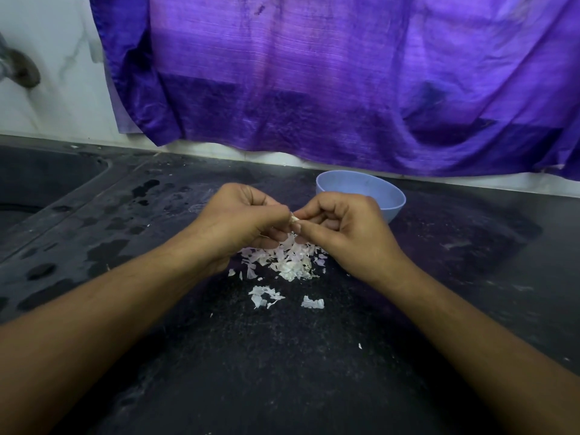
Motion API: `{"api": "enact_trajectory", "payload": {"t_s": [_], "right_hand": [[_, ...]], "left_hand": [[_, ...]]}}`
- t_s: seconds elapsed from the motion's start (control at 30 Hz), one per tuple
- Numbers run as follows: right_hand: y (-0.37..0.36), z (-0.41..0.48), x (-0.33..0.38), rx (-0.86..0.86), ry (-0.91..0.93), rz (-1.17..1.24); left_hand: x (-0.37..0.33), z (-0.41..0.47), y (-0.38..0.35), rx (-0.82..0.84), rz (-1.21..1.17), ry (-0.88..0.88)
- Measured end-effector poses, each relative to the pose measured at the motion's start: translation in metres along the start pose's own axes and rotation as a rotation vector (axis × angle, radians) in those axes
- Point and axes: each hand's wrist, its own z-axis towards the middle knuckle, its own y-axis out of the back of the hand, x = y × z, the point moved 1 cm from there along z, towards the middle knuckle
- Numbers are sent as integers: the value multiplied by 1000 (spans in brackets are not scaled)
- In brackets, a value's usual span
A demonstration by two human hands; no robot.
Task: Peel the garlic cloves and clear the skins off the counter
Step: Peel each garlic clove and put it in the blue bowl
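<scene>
Two hands — left hand [241,215], right hand [342,224] — pinch one garlic clove [294,219]

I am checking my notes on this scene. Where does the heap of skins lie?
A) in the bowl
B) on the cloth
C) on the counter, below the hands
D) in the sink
C: the skins lie on the counter below the left hand and right hand, which pinch a clove; the bowl stands behind them.

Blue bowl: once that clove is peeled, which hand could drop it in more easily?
Probably the right hand: the blue bowl sits just behind it, while the left hand is farther off. Both pinch the garlic clove above the skins.
</scene>
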Motion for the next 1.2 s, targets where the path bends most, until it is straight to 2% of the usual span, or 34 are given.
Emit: {"api": "enact_trajectory", "payload": {"t_s": [0.17, 0.33, 0.47, 0.6, 0.8, 1.0, 1.2], "right_hand": [[-4, -1, 1, -8, 18, 2], [-3, 2, 1, -28, -38, 202], [-3, 4, 2, -43, -79, 307], [-1, 4, 2, -49, -87, 314], [-2, 3, 2, -34, -97, 321], [-2, 3, 5, -53, -149, 473], [2, 5, 6, -84, -209, 623]], "left_hand": [[2, 2, -1, -33, -82, 79], [3, 5, 1, 10, -206, 131], [3, 6, 3, 47, -243, 117], [0, 4, 3, 102, -244, 78], [2, 6, 6, 91, -222, 36], [3, 6, 5, 110, -256, 14], [5, 10, 10, 94, -191, 3]]}}
